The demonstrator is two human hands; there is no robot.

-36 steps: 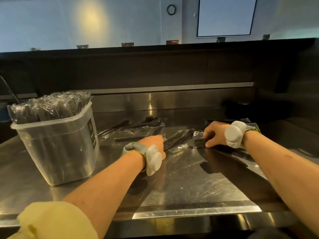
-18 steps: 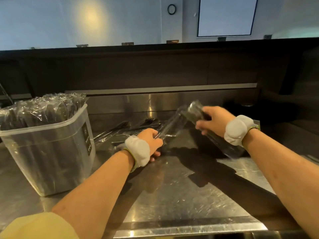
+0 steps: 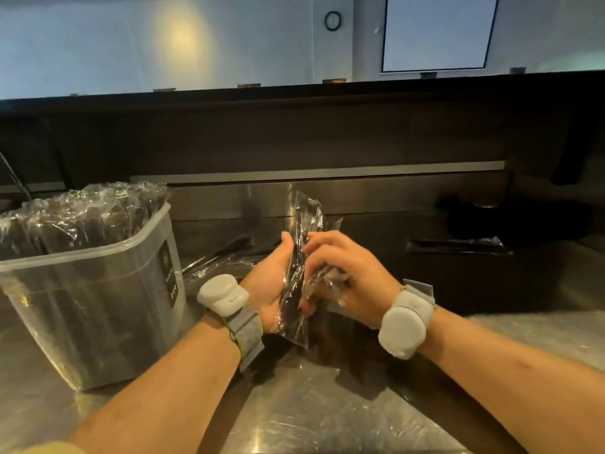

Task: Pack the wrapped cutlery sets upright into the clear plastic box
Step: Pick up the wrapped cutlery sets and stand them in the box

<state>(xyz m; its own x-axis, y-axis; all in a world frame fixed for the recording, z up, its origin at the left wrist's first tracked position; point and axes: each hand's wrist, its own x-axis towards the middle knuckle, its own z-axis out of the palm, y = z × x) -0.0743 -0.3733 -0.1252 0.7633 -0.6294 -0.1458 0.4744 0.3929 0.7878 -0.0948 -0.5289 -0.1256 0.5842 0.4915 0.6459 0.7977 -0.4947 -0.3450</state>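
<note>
Gripping a bundle of wrapped cutlery sets (image 3: 305,221) from both sides, above the steel counter (image 3: 327,417) and clear of it.

- Clasped with the left hand (image 3: 270,286): palm turned inward, thumb raised along the wrapper, fingers curled behind the film.
- Clamped also with the right hand (image 3: 352,276): fingers curled over the front of the same bundle, crinkled film pressed under the palm.
- Held near upright, top leaning slightly right, clear film ends poking above the fingertips, lower end hanging below the left palm. Number of sets in the bundle: could not be told.
- Wore a pale grey left wrist device (image 3: 222,294) and a matching right wrist device (image 3: 404,326), each on a strap.
- Showed the edge of a yellow sleeve (image 3: 49,449) at the bottom left corner.

Outward from the hands:

- Lay flat on the counter just behind the left hand: loose sets (image 3: 219,258), still unpacked.
- Lay apart at far right, on a dark surface: one more wrapped set (image 3: 458,244).
- Stood at left on the counter: clear plastic box (image 3: 98,316), dark label (image 3: 168,273) on its near side.
- Stood upright inside, crowded, film tops rising above the rim: packed sets (image 3: 82,217).
- Hung on the far wall: wall clock (image 3: 333,20), beside a white panel (image 3: 435,31).
</note>
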